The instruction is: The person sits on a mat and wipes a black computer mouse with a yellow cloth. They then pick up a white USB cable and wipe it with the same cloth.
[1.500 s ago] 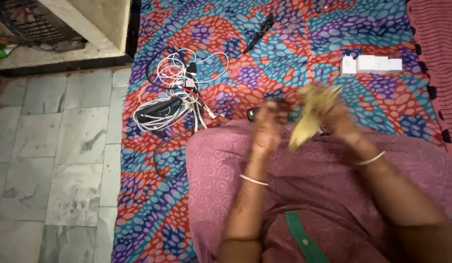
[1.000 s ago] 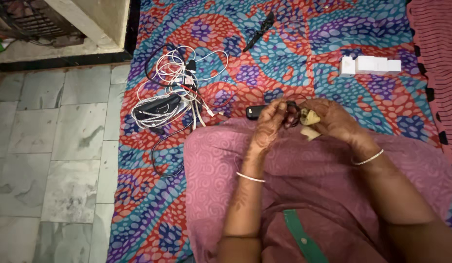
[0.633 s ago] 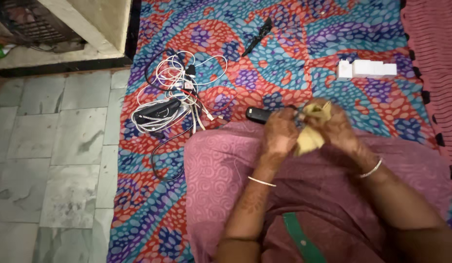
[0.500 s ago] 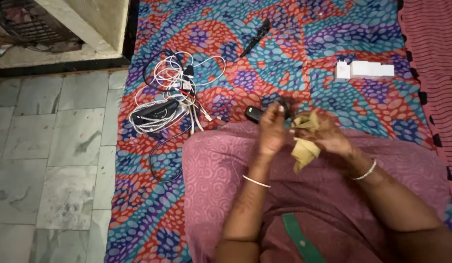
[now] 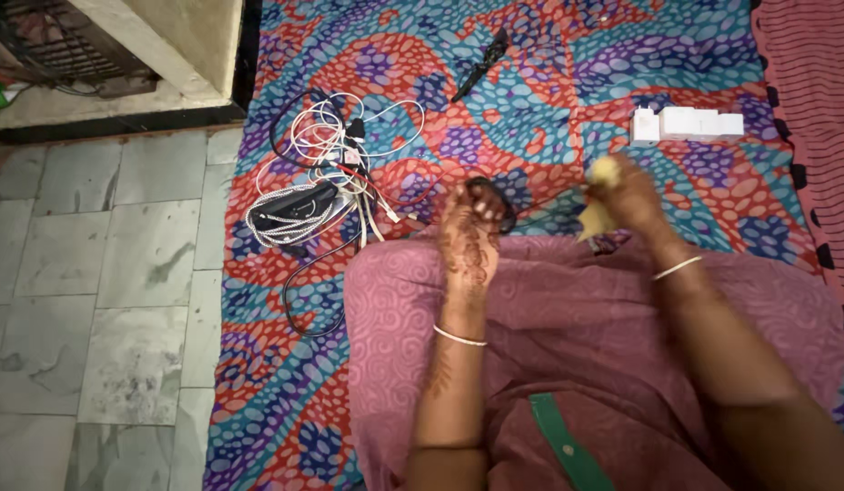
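- The left hand (image 5: 470,232) is closed around a small dark cable coil (image 5: 491,193), held above the lap; the exact kind of cable is too small to tell.
- The right hand (image 5: 633,193) pinches a yellowish cloth (image 5: 597,211), bunched at the fingertips with a loose corner hanging down.
- Judging from this, wiping goes best with the coil gripped firmly and the cloth spread flatter, so that more of its surface meets the cable.
- The two hands are apart, with the patterned bedspread (image 5: 549,100) between and beyond them.
- A tangle of white and black cables (image 5: 326,173) lies well to the left, and white chargers (image 5: 690,123) lie near the right hand.
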